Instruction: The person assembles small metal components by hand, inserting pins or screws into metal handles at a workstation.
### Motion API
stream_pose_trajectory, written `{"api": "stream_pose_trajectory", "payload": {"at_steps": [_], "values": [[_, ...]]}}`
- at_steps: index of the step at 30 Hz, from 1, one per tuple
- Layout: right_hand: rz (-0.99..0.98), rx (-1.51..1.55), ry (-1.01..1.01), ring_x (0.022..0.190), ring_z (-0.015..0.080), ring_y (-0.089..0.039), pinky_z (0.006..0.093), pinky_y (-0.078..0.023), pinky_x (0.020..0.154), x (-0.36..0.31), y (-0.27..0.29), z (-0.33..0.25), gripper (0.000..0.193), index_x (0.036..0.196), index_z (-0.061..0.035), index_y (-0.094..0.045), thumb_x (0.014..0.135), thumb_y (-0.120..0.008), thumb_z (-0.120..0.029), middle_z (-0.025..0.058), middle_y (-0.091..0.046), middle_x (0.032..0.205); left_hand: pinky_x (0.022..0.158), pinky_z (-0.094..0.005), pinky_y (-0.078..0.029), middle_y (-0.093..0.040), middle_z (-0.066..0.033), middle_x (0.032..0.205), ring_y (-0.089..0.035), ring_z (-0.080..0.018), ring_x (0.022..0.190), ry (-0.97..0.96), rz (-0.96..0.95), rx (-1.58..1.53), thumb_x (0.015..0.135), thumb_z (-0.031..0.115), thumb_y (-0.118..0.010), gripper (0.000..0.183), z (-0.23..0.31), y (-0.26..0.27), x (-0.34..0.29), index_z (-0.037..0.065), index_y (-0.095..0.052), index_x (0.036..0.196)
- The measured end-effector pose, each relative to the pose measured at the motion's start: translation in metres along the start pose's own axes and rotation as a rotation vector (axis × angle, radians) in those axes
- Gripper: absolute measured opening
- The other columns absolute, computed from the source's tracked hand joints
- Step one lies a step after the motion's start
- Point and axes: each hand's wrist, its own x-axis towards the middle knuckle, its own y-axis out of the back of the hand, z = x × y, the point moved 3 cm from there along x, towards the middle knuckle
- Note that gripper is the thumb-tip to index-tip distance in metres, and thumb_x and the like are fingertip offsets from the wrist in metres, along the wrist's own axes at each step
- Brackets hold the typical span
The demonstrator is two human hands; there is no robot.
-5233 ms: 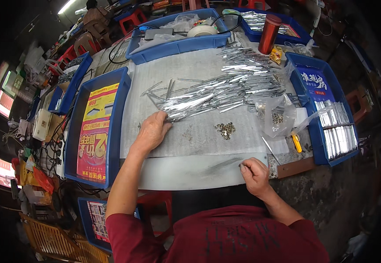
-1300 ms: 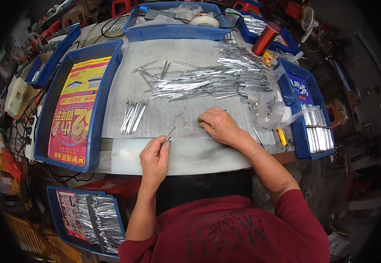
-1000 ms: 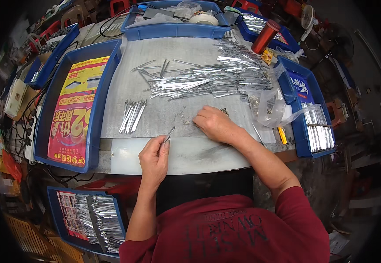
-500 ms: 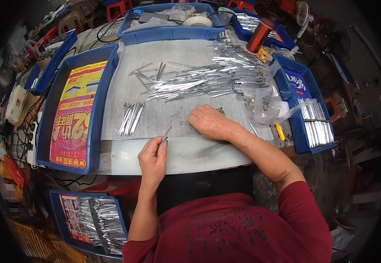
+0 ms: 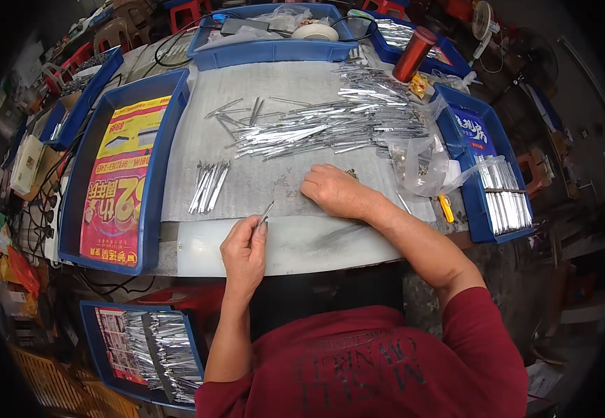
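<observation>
My left hand (image 5: 244, 252), near the table's front edge, is closed on a slim metal strip (image 5: 268, 209) whose tip points up and away. My right hand (image 5: 331, 191) rests on the grey mat, its fingers curled down; what they pinch, if anything, is hidden. Tiny brass-coloured parts (image 5: 285, 187) lie scattered left of its fingertips, and more small parts (image 5: 352, 173) sit just behind the knuckles. To the left, a neat bunch of metal strips (image 5: 210, 187) lies side by side. Beyond both hands spreads a large loose heap of silvery strips (image 5: 316, 129).
Blue trays flank the mat: a paper-lined tray (image 5: 150, 209) at left, a tray with strips (image 5: 485, 230) at right, and a tray of odds and ends (image 5: 267, 54) behind. A red tumbler (image 5: 414, 56), clear plastic bag (image 5: 421, 167) and yellow cutter (image 5: 446, 209) stand or lie rightward.
</observation>
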Motion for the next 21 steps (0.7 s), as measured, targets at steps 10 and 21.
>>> {"api": "stream_pose_trajectory", "payload": {"at_steps": [10,21], "values": [[-0.061,0.030,-0.152,0.076,0.0272,-0.049,0.0363,-0.036,0.071,0.002,-0.004,0.001,0.007,0.073,-0.0017,-0.050,0.073,-0.046,-0.008,0.0113,-0.051,0.075,0.055,-0.0261,-0.040,-0.055,-0.0106,0.071,-0.050,-0.0168,0.060,-0.022,0.026,0.016,0.080,0.009,-0.055,0.013,0.000,0.001,-0.001,-0.003,-0.056,0.087],[0.174,0.485,-0.456,0.073,0.0293,-0.049,0.0379,-0.038,0.067,-0.020,0.014,-0.019,0.014,0.079,0.0014,-0.049,0.079,-0.048,-0.013,0.0150,-0.051,0.074,0.055,-0.0251,-0.041,-0.056,-0.0097,0.069,-0.051,-0.0149,0.059,-0.008,0.000,-0.013,0.081,0.010,-0.055,0.015,0.012,-0.013,-0.001,-0.003,-0.058,0.088]]}}
